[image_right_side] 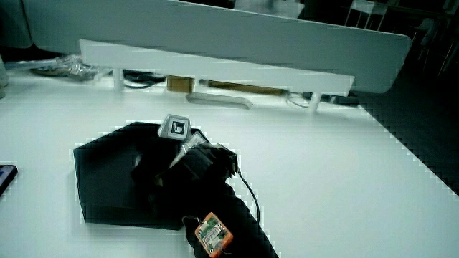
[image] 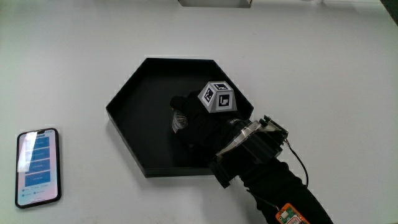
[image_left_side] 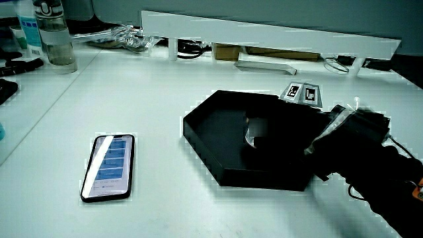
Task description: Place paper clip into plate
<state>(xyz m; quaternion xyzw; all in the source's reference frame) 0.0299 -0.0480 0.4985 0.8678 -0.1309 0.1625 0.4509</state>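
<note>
Hand (image: pixel 198 121) low inside black hexagonal plate (image: pixel 134 102), presumably to drop paper clip (image: pixel 179 121); pale bit at fingertips, grip impossible to tell. Phone (image: pixel 38 167) well apart.

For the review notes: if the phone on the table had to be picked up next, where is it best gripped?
Probably across its two long edges near the middle, coming straight down from above. The phone lies flat and screen-up on the table, apart from the plate where the hand is, so both edges look free.
</note>
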